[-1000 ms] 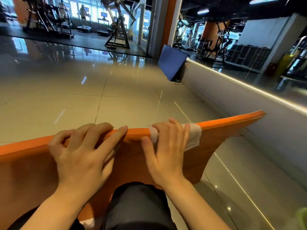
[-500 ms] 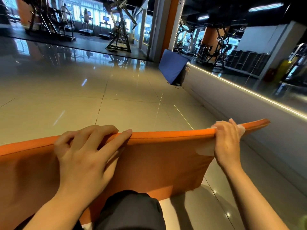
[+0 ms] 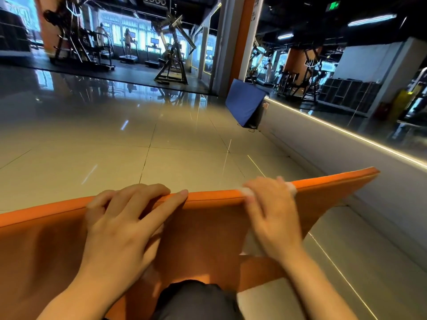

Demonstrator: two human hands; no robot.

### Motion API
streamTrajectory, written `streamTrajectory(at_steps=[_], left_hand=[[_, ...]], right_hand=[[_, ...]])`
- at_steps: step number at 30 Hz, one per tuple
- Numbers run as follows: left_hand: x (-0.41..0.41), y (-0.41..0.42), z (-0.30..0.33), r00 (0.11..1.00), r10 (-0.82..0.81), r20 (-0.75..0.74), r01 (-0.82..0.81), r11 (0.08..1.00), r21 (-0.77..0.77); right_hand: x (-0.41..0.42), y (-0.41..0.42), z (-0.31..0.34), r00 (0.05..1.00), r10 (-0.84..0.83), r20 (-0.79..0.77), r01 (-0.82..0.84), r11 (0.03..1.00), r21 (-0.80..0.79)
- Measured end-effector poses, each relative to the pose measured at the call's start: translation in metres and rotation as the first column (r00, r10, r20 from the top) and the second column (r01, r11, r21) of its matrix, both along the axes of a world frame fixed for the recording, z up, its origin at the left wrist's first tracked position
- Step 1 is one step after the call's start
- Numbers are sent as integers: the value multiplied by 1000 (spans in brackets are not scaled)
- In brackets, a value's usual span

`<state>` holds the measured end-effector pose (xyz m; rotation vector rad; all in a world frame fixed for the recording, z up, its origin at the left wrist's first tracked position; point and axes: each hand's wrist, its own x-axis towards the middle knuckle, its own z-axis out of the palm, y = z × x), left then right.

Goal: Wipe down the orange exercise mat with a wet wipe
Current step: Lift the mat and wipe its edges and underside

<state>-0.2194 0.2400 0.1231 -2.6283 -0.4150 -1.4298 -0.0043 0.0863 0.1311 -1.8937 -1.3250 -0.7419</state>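
Most of the view is glossy beige tiled floor (image 3: 111,162), lying bare from the mat out to the dark strip where the gym machines (image 3: 172,54) stand. Along the right runs a low grey wall (image 3: 346,158) with a lit strip on its top edge, closing that side in. A blue rectangular pad (image 3: 245,105) leans against the far end of this wall, well apart from everything near.

The orange foam exercise mat (image 3: 208,227) stands on edge across the lower part of the view, its near face toward the person. Its top edge runs from the left border up to a free corner on the right, which ends near the grey wall without touching it. Floor shows between the mat's right edge and the wall.

The left hand (image 3: 120,229) rests on the near face with its fingers curled over the top edge, gripping it. The right hand (image 3: 272,218), blurred, also hooks its fingers over the top edge, further right, and presses a white wet wipe (image 3: 291,187) against the mat there. Only small bits of the wipe show beside the fingers. A dark-clothed knee (image 3: 196,299) sits low at centre, just behind the mat.
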Motion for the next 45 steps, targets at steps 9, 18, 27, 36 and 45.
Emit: streamTrajectory(at_steps=[9,18,27,36,45], left_hand=[[8,0,2,994,-32,107,40,996,-73],[5,11,2,998,-41,46,44,998,-52],[1,12,1,997,-76,-17,75,996,-52],[5,4,2,996,-38,80,44,996,-75],[-19,7,3,992,95,-84,-96,995,-4]], right_hand=[[66,-22,-23,909,-298,-293,381,878,289],[-79,52,-13,991,46,-125,-33,994,104],[61,-36,-12,981,-193,-24,195,978,70],[-35,44,-24,966,-145,-215,208,928,310],[-49,64,-8,998,54,35,-55,997,52]])
